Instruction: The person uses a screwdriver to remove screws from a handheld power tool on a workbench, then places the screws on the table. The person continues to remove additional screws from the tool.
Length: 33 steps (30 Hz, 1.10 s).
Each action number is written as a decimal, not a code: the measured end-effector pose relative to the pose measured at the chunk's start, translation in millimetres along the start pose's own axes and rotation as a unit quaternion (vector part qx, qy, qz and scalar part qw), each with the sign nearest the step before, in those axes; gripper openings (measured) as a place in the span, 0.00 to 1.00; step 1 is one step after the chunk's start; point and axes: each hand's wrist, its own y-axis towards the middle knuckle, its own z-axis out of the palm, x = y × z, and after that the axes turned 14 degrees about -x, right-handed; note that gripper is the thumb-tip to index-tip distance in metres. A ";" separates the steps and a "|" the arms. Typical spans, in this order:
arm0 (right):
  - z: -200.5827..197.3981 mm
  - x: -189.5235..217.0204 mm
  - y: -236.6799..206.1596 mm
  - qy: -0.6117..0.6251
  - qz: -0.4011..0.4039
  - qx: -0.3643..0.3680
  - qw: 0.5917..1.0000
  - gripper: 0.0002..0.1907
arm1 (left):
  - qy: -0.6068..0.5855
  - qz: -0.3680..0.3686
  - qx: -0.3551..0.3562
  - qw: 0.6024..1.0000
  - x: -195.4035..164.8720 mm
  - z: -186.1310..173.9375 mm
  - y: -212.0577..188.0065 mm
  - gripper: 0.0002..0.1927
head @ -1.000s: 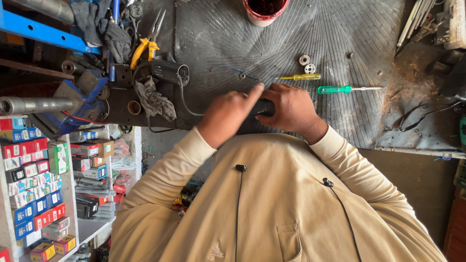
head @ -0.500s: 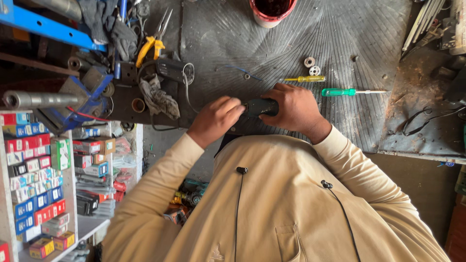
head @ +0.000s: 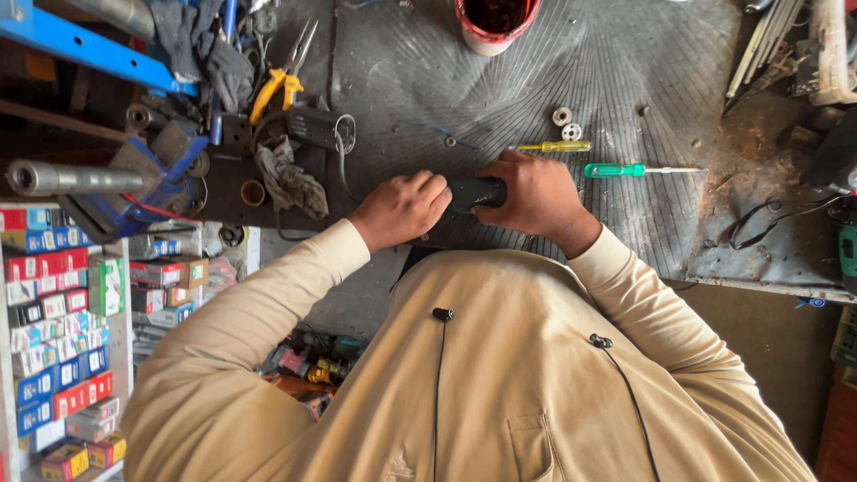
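Gripping a dark tool (head: 476, 192) lying left-to-right on the table (head: 625, 80), both hands (head: 402, 210) (head: 531, 196) closed around it, red bucket (head: 494, 22) holding dark contents beyond.

Hands: two, left hand (head: 399, 210) and right hand (head: 531, 196)
Dark tools held: one (head: 476, 191)
Screwdrivers: two, yellow-handled (head: 553, 146) and green-handled (head: 625, 170)
White spools: two (head: 561, 116) (head: 572, 131)
Yellow-handled pliers: one (head: 281, 76)
Red buckets: one (head: 494, 22)
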 end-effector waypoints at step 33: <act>24.3 -66.6 -68.7 0.470 0.482 -0.056 0.738 0.34 | 0.111 -0.433 -0.282 0.849 -48.5 -4.5 -145.2 0.17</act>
